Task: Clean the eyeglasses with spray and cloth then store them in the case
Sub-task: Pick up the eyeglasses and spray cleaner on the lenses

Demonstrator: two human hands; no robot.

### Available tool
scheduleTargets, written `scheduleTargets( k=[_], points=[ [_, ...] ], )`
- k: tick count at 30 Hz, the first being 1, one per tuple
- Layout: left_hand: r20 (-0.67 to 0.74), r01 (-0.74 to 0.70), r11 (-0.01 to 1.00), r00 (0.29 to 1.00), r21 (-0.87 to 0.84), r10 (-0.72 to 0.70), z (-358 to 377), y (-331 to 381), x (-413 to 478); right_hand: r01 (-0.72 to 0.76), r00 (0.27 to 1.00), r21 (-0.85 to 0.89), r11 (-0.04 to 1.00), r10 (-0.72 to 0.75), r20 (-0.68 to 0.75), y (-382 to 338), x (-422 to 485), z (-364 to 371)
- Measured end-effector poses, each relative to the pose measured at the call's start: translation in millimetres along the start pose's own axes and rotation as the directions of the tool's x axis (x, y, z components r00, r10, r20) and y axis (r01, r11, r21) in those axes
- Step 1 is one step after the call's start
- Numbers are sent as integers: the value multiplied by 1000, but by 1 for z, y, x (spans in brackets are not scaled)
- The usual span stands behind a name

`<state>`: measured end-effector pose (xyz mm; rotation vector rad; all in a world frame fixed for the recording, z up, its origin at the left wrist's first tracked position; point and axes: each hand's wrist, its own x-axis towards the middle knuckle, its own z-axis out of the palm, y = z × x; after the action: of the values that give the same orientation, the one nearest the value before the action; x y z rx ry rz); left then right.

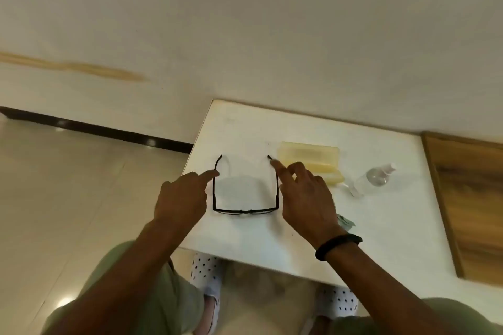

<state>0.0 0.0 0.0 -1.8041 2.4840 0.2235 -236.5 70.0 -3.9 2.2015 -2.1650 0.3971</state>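
The black eyeglasses (246, 211) lie on the white table (245, 239) straight ahead of me, between my two hands. Their front faces me and both arms are unfolded, pointing away. Each hand is equally near its own side. My left hand (179, 198) points its index finger against the left arm, the other fingers folded in. My right hand (307, 196) is loosely spread, index fingertip (275, 164) on the tip of the right arm. Neither hand grips anything. Folding the arms inward looks like my next move. The open yellow case (310, 155) waits just beyond my right hand, the spray bottle (374, 178) further right, the cloth (345, 221) beside my right wrist
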Motion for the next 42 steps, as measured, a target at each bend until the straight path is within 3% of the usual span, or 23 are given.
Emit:
scheduleTargets(
  k=[4,7,12,23,28,34,39,42],
  points=[
    [151,-40,993,987,-114,57,10,-10,0,16,999,-4,1000,-16,30,3,-8,7],
    [221,-100,992,969,-75,114,9,-9,3,13,994,-4,1000,-12,108,4,-10,12],
    [210,-113,993,970,-43,120,6,-2,6,14,985,8,1000,-15,173,2,-12,19],
    [158,-92,981,980,-170,119,0,-7,4,58,996,43,997,-61,59,7,-11,20],
    [-50,-175,945,985,-277,168,-5,-10,4,53,997,52,997,-50,-55,14,-2,11],
    [-298,-286,901,936,-326,188,-12,-7,3,54,984,115,992,-34,-175,18,3,3],
    [-499,-320,874,860,-366,106,-33,5,-1,30,961,250,968,40,-273,16,9,-10],
    [-572,-343,835,819,-430,42,-44,15,-3,22,942,418,908,122,-313,12,11,-23]
  ],
)
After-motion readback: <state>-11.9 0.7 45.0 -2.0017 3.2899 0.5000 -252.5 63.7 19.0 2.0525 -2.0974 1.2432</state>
